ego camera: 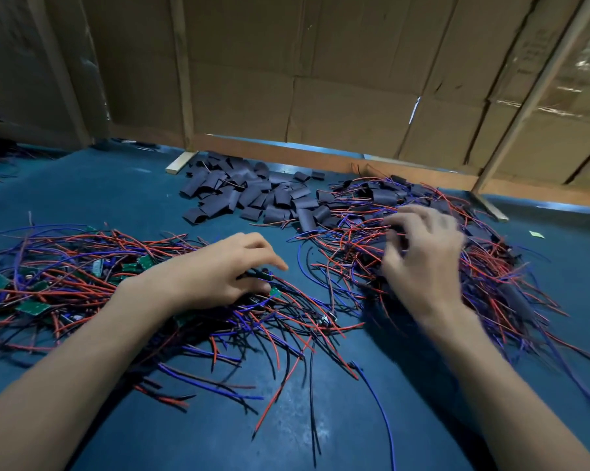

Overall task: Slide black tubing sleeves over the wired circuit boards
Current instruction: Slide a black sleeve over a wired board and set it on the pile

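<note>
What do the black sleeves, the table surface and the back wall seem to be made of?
Sleeves: probably thin flexible plastic or rubber tubing, matte black; they lie flattened and creased.
Table surface: dark blue, dull and slightly fuzzy, perhaps felt or fabric matting; worn pale patches show near the front.
Back wall: brown corrugated cardboard by its folds and seams, between pale strips, probably wood.
</note>
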`<control>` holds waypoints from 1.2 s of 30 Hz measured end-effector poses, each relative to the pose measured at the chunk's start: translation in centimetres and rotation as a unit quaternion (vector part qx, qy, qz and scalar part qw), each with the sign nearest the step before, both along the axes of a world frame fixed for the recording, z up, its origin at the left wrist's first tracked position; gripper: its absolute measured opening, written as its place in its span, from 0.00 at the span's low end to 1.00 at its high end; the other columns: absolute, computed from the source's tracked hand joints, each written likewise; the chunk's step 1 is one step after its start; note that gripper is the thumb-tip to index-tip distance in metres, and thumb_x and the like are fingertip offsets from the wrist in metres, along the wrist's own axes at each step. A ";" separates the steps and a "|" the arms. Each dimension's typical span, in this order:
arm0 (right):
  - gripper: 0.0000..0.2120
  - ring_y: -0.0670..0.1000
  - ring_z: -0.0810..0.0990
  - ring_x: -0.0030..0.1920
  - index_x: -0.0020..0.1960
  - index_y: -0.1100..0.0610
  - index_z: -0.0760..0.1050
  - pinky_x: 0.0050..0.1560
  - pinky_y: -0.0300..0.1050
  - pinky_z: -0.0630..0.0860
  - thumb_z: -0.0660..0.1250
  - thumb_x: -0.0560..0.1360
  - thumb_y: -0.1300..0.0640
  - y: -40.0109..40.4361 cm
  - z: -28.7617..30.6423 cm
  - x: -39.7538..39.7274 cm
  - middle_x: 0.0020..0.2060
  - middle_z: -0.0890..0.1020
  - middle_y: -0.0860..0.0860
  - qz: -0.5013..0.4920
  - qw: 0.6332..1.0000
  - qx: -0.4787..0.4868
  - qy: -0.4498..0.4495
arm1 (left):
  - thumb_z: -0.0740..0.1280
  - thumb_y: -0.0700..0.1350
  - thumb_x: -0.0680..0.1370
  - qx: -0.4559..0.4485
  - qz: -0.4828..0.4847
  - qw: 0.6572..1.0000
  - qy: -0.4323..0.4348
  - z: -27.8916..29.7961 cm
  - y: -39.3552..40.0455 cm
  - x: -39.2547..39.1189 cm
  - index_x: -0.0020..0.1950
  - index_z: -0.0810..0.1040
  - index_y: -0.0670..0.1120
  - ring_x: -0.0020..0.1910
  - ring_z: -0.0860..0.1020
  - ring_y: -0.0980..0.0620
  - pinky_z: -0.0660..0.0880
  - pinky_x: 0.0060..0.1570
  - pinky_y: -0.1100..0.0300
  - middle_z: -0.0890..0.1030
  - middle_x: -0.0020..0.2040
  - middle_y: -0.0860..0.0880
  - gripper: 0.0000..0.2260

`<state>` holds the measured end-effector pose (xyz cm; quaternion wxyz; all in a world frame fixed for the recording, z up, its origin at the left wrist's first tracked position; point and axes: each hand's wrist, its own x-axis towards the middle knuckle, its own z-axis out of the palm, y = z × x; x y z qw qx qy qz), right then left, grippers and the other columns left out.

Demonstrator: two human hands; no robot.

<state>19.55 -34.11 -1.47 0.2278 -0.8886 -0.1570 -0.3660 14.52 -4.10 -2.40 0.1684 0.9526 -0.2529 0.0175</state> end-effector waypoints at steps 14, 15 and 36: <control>0.10 0.37 0.81 0.48 0.55 0.53 0.83 0.57 0.55 0.76 0.68 0.77 0.51 5.6 -0.4 -4.0 0.45 0.83 0.39 0.235 0.963 0.062 0.118 | 0.64 0.47 0.82 0.066 0.077 0.991 -0.084 -0.7 -1.5 0.3 0.56 0.69 0.55 0.49 0.77 0.51 0.65 0.58 0.53 0.78 0.43 0.57 0.06; 0.10 0.38 0.81 0.49 0.56 0.53 0.83 0.58 0.57 0.76 0.69 0.78 0.51 5.8 -0.4 -4.1 0.47 0.83 0.40 0.239 0.961 0.055 0.130 | 0.64 0.47 0.82 0.062 0.074 0.991 -0.092 -0.7 -1.5 0.2 0.56 0.68 0.55 0.48 0.77 0.51 0.65 0.59 0.54 0.79 0.45 0.56 0.06; 0.13 0.47 0.83 0.43 0.57 0.50 0.83 0.49 0.43 0.77 0.73 0.74 0.47 3.8 -0.2 -2.8 0.40 0.86 0.48 0.122 0.976 -0.031 0.179 | 0.60 0.36 0.79 0.222 0.078 0.970 -0.058 1.5 -0.9 13.2 0.72 0.71 0.43 0.64 0.71 0.41 0.71 0.62 0.45 0.73 0.65 0.42 0.20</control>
